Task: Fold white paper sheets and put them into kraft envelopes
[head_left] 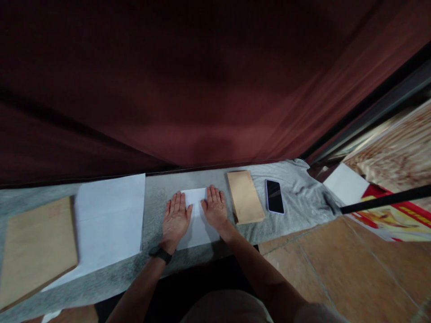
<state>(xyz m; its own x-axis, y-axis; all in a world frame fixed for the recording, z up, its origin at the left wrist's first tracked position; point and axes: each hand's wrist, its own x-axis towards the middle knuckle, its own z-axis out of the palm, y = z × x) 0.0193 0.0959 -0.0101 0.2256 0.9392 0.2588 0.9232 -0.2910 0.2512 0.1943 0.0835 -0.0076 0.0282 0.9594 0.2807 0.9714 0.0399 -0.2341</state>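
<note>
Paper press, L hand (175, 220): palm flat down, fingers straight and close together, grips nothing. Lies over the left edge of the folded sheet (195, 199), at its 9 o'c.
R hand (215, 209): same, fully open, nothing held, flat on the sheet's right edge at 3 o'c. Thumbs point inward w/ a small gap btwn them.
Wristwatch (160, 254): dark band on L wrist.
Folded sheet: white, on the grey cloth (155, 197) straight ahead of the body, pinned under both palms.
Axis: long axis runs 6–12 o'c. Short far edge faces the red curtain (215, 89) at 12, barely any tilt.
Doing it well (my read): even weight on both palms, stroke from middle out to the edges so the fold sets w/o skewing. Cloth looks soft, so press firm.
Tan envelope (245, 197): 3 o'c, just beside R hand, top leaning toward 11.
Phone (274, 196): 3 o'c past the envelope, dark screen up.
Big white sheet (111, 215): 9 o'c, apart from L hand.
Brown board (33, 246): farther out at 9, against that sheet's left edge.
</note>
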